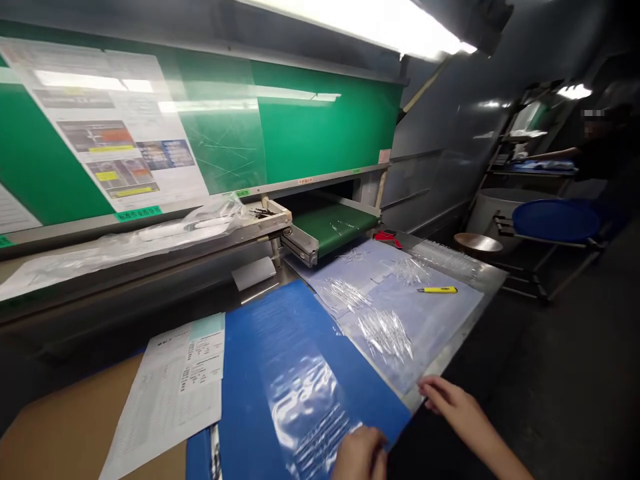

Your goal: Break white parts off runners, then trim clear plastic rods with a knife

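Observation:
My left hand (361,453) rests at the near edge of a blue sheet (260,353), its fingers curled onto a clear plastic bag (307,403) that lies on the sheet. My right hand (447,400) lies with fingers stretched out at the table's front edge, touching the corner of a pale plastic sheet (440,320). On that sheet lie several clumps of small clear parts (385,333) and a yellow utility knife (438,290).
A printed paper (173,390) lies left of the blue sheet on brown cardboard (60,433). A green conveyor belt (333,227) ends at the table's back. Green board with posted sheets (110,133) stands behind. Another person (595,150) works at far right near a blue stool (555,220).

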The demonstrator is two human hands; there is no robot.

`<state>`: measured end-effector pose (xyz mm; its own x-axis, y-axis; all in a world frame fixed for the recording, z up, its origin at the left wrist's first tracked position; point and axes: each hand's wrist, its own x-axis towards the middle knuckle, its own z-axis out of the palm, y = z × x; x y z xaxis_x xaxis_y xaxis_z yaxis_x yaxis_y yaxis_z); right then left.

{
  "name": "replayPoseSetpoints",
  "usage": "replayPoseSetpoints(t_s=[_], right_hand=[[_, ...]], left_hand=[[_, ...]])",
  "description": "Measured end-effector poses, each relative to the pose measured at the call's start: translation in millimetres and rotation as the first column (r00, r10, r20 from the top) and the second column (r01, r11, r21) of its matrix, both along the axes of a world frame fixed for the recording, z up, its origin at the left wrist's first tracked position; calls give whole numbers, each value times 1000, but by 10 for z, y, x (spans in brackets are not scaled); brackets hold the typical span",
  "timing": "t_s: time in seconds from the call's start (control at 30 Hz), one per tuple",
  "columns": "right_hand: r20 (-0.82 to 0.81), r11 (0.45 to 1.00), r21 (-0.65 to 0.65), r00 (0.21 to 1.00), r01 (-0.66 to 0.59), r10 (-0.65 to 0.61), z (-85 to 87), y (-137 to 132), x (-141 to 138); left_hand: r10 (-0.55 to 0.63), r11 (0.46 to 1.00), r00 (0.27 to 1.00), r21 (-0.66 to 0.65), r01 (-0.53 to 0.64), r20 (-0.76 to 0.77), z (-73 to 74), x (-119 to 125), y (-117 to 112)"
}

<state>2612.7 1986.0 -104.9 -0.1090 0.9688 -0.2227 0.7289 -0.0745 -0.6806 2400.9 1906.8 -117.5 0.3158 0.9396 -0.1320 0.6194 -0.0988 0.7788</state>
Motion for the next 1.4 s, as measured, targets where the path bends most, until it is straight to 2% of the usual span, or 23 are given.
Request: replayPoseSetpoints(t_s=[0.07,0.13,0.23,0.3,0.43,0.53,0.63,0.77,0.83,0.97,1.13,1.4], right_hand=[[85,999,-15,995,45,-43,51,471,239],[185,999,-29,982,32,-26,74,916,348],[342,995,-86,936,-56,82,28,1434,321],[421,981,-145,889,-131,181,-32,1632,263],[478,922,-212,789,-324,388,-117,1765,249],[477,871,-221,731,-438,488,-163,1832,293],[459,838,-208,706,-504,539,-209,1894,300],[396,819,-148,726,-554,562,-246,1915,276],[378,837,-118,755,-535,536,-265,1912,253],[329,866,-74,808,-494,489,-304,1874,215],[231,879,-47,851,-475,472,-393,1871,213],[134,902,-41,892,-429,431,-510,1955,256]], left_hand=[[127,992,991,4,-126,-32,100,176,468],[251,968,966,9,-251,-69,150,323,891],[410,911,903,-1,-413,-125,122,517,1393],[504,858,848,-22,-514,-162,73,649,1604],[658,725,721,-76,-685,-218,34,957,1766],[756,616,615,-77,-784,-222,38,1164,1828],[813,551,554,-71,-831,-179,27,1299,1895],[863,482,493,-107,-869,-112,-23,1346,1983],[870,472,486,-137,-871,-89,-54,1320,2033],[846,511,528,-173,-842,-69,-57,1302,2073],[841,521,539,-192,-832,-54,-48,1350,2076],[823,564,555,-293,-772,122,-143,1342,2173]])
